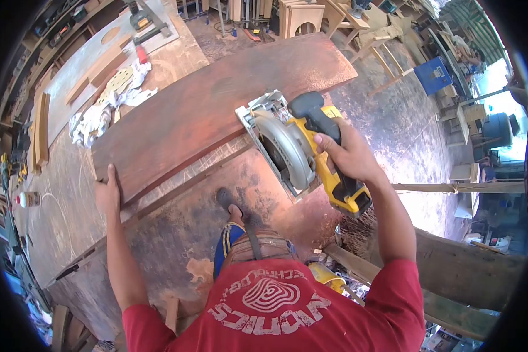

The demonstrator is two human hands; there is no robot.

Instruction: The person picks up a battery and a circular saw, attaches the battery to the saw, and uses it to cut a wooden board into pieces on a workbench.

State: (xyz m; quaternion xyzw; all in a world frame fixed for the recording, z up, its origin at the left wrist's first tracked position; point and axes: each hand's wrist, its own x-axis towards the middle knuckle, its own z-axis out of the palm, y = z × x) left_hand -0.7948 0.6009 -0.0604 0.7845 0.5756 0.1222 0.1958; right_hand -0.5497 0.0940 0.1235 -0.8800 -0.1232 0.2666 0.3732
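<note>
A yellow and black circular saw [296, 144] is in my right hand [349, 154], whose fingers wrap round its handle. The front of the saw's metal base rests at the near edge of a long reddish-brown board [188, 111]. This board lies slantwise across the workbench [58, 217], and its right end reaches out past the bench. My left hand [108, 188] grips the board's near left corner, thumb on top; its other fingers are mostly hidden. The saw's blade is largely covered by its round guard.
White rags [97, 120], wood strips [41, 129] and a small bottle [28, 199] lie on the bench's left side. A blue box [433, 75] and wooden frames stand at the upper right. A wooden beam [463, 188] crosses on the right. Sawdust covers the floor.
</note>
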